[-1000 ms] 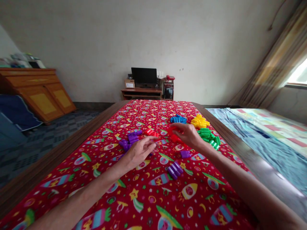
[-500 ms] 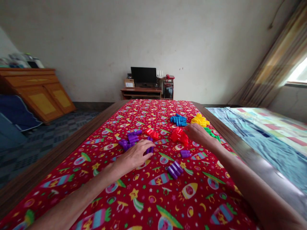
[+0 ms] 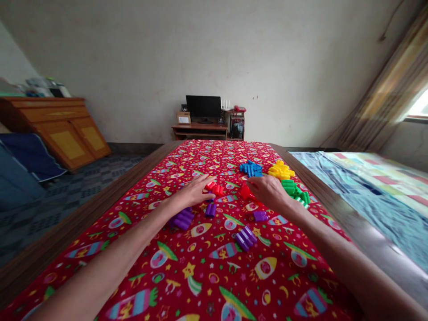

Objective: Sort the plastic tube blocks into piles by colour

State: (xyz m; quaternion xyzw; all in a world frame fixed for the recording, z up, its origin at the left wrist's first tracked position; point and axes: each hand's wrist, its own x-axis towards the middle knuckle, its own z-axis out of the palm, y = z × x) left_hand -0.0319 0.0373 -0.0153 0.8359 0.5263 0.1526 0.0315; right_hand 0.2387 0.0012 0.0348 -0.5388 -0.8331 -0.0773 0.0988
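Observation:
My left hand (image 3: 194, 192) reaches to the small group of red toy building blocks (image 3: 216, 190), thumb and fingers apart on its near side. Under and beside that wrist lie purple blocks (image 3: 183, 219), partly hidden by my arm. A lone purple block (image 3: 210, 210) sits just below my left thumb. My right hand (image 3: 267, 189) is curled over the other red blocks (image 3: 245, 192), covering most of that pile. Two more purple pieces, a smaller block (image 3: 260, 216) and a longer ridged block (image 3: 246, 238), lie between my arms.
Beyond my right hand are blue blocks (image 3: 251, 169), yellow blocks (image 3: 281, 170) and green blocks (image 3: 294, 191) in separate piles. A red patterned cloth (image 3: 234, 281) covers the table. A bed (image 3: 361, 187) stands to the right, and a monitor (image 3: 203, 107) is at the far wall.
My left hand has moved forward from the purple blocks to the small red group. My right hand has shifted left over the red pile, uncovering more of the green blocks.

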